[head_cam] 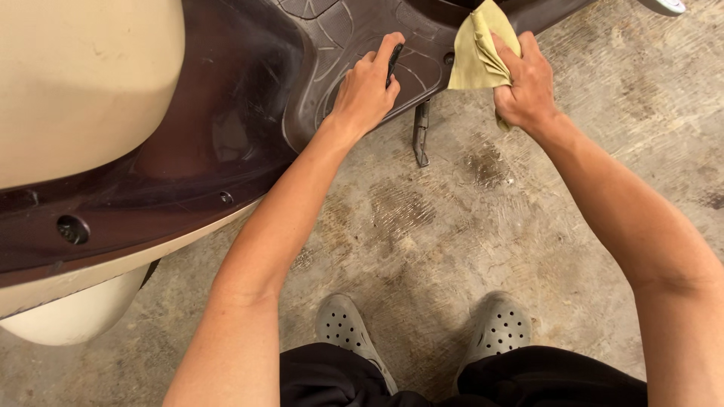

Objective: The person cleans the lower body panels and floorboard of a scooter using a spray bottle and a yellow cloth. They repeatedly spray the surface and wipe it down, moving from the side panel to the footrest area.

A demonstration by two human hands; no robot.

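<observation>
Head view, items listed from nearest to farthest.

Black trousers (467,377): lower edge of frame, at the person's legs.

Pair of grey perforated rubber clogs (501,328): side by side on the stained, rough grey concrete floor (422,226), toes pointing toward the scooter.

Cream and dark brown glossy plastic scooter body (113,151): fills the left side of the frame; a cream upper panel, a brown band beneath with a round dark recess and a small screw, then a cream lower panel. No labels, signs or packages can be made out on any panel.

Dark metal side stand (420,136): hangs below the footboard edge, between the two forearms, foot resting on the concrete.

Left hand (366,90): fingers curled shut around a slim black handle-shaped tool (393,60), held against the dark brown moulded plastic footboard (339,38) with its raised curved pattern. What kind of tool it is cannot be told; most of it is hidden in the fist.

Right hand (528,83): fingers closed on a crumpled yellow-green cloth (479,49), bunched in the grip. The cloth's free upper part lies against the right edge of the footboard, just beside the left hand, not touching it.

White rounded object (664,6): top right corner, mostly cut off by the frame.
</observation>
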